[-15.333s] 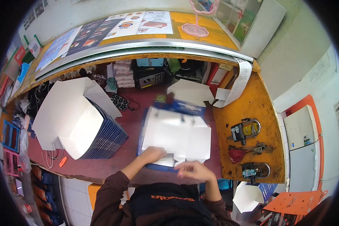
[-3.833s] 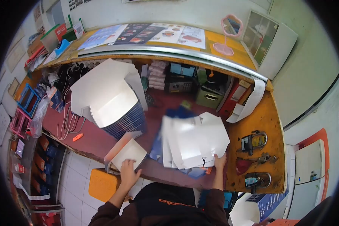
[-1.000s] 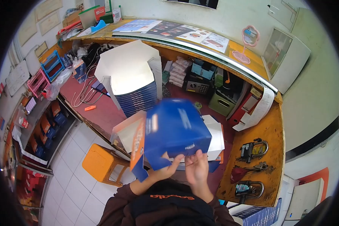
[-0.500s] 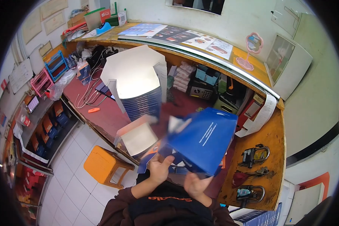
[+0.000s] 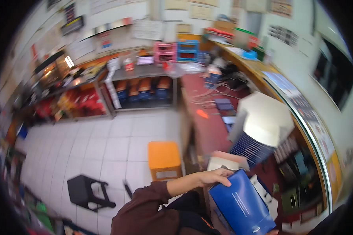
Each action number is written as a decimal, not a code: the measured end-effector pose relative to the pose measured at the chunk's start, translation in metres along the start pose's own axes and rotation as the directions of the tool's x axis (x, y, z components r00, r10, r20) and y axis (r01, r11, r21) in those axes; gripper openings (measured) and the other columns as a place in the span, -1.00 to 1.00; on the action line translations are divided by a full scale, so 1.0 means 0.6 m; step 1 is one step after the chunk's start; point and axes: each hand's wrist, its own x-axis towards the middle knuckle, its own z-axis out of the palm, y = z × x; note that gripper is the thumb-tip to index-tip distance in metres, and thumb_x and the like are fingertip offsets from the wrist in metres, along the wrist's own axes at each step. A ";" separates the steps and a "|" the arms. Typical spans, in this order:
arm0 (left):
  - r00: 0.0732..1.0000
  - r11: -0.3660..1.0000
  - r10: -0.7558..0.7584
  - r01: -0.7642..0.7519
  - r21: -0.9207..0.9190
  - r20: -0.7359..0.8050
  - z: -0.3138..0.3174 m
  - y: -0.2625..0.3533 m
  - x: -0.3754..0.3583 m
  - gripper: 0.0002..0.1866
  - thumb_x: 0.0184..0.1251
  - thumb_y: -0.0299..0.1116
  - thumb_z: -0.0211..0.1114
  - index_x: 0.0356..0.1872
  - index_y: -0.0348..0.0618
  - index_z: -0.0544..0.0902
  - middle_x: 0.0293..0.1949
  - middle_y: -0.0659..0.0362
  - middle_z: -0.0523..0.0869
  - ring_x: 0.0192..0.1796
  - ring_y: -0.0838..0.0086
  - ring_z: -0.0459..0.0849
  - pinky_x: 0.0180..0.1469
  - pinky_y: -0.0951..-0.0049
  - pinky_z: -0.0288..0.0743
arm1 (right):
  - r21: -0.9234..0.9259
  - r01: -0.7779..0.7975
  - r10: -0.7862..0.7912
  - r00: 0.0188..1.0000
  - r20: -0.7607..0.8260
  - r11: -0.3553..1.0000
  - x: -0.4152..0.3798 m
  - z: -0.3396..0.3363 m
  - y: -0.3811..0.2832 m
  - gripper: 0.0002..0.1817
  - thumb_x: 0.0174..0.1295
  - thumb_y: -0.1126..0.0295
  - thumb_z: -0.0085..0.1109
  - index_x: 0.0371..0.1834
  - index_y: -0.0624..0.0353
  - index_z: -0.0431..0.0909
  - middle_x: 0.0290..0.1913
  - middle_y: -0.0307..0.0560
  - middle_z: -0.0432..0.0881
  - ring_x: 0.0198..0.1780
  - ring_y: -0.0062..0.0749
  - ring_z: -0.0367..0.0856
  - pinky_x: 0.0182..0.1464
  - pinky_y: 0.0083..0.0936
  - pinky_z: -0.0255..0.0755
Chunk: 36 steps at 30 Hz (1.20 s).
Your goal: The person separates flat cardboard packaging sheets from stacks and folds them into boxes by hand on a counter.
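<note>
A blue cardboard box [image 5: 243, 205] with white print lies tilted before me at the lower right. My left hand [image 5: 217, 177] is closed on its upper left edge, thumb across the face. Only a sliver of my right hand [image 5: 273, 232] shows at the box's bottom right corner, gripping it; most of that hand is out of frame. White cardboard flaps [image 5: 266, 192] stick out behind the box's right side. Just beyond, a smaller stack of open boxes [image 5: 227, 159] stands near the table edge. Farther back rises a tall nested stack of blue boxes [image 5: 255, 147] with white insides.
The red table [image 5: 200, 129] carries cables [image 5: 211, 96], phone-like dark items [image 5: 223, 105] and an orange object [image 5: 202, 113]. An orange stool [image 5: 164, 158] and a black stool [image 5: 90, 192] stand on the tiled floor. Metal shelving [image 5: 145, 105] holds several orange-and-blue packages.
My view has swung left, bringing the floor and shelves into sight. The blue box has turned more upright in my hands, and my left hand has shifted to its upper edge.
</note>
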 end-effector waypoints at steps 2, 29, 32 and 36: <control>0.987 0.994 0.105 -0.101 0.037 -0.122 -0.007 0.029 -0.031 -0.21 -0.02 -0.30 0.41 0.23 -0.40 0.24 0.11 0.09 0.47 0.10 0.48 0.49 0.21 0.50 0.30 | 0.129 -0.114 0.122 0.991 -0.052 0.985 0.018 0.001 -0.004 -0.62 0.19 0.26 0.18 -0.10 0.40 0.48 -0.22 0.02 0.60 -0.16 -0.38 0.58 -0.08 -0.46 0.45; 0.556 0.779 0.606 -0.559 0.285 -0.569 0.102 -0.070 -0.130 -0.66 0.32 -0.11 0.16 -0.15 -0.21 0.44 -0.42 0.18 0.57 -0.33 0.54 0.55 -0.24 0.58 0.41 | 0.779 -0.028 -0.182 0.966 0.181 0.627 0.072 0.182 -0.058 -0.12 0.26 -0.30 -0.42 0.28 0.38 0.11 0.21 0.05 0.27 0.17 -0.31 0.32 0.18 -0.42 0.20; 0.487 0.720 0.645 -0.646 0.255 -0.588 0.125 -0.029 -0.146 -0.57 0.31 -0.35 0.18 0.11 -0.21 0.24 -0.45 0.10 0.59 -0.38 0.45 0.65 -0.38 0.50 0.60 | 0.933 -0.043 -0.104 0.991 0.085 0.358 0.100 0.156 -0.070 -0.18 0.29 -0.24 -0.38 0.34 0.30 0.07 0.23 0.00 0.26 0.13 -0.32 0.34 0.10 -0.42 0.27; 0.519 0.763 0.644 -0.479 0.434 -0.561 0.087 -0.040 -0.140 -0.46 0.31 -0.53 0.12 0.27 -0.16 0.15 -0.27 0.07 0.60 -0.28 0.42 0.65 -0.26 0.45 0.62 | 0.937 -0.168 0.378 0.925 0.042 0.306 0.119 0.083 -0.021 -0.45 0.26 0.09 0.04 0.19 0.24 0.27 -0.02 -0.05 0.47 -0.20 -0.47 0.45 -0.24 -0.51 0.34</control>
